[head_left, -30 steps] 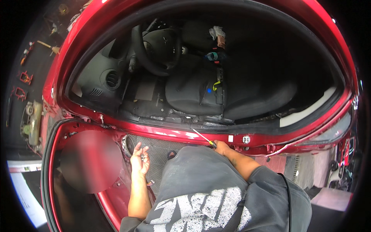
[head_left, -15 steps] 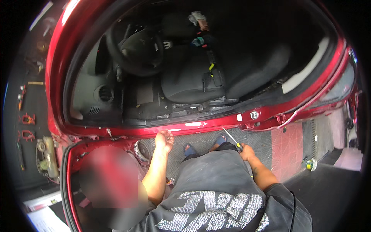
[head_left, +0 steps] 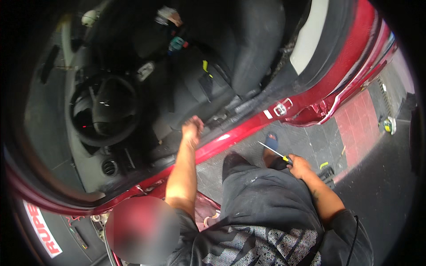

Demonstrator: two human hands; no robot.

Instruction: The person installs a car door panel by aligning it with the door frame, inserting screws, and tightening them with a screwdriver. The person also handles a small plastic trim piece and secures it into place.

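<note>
My right hand (head_left: pixel 300 167) is wrapped round the yellow and black handle of a screwdriver (head_left: pixel 274 151). Its long thin shaft points up and left, away from my body, over the floor. My left hand (head_left: pixel 192 130) reaches over the red door sill (head_left: pixel 222 141) into the car, close to the near edge of the dark front seat (head_left: pixel 188 95). The fingers there are curled and slightly smeared; what they hold, if anything, is hidden.
Beyond my left hand is the steering wheel (head_left: pixel 104 110), with a round air vent (head_left: pixel 109 167) nearer me. A seat-belt strap with a yellow tag (head_left: pixel 205 66) lies on the seat. A metal door latch striker (head_left: pixel 281 109) sits on the red frame at right. A tape measure (head_left: pixel 389 125) lies farther right.
My left hand has moved from outside the sill to inside the car, over the seat's edge. My view has turned and shifted toward the steering wheel. The screwdriver stays in my right hand.
</note>
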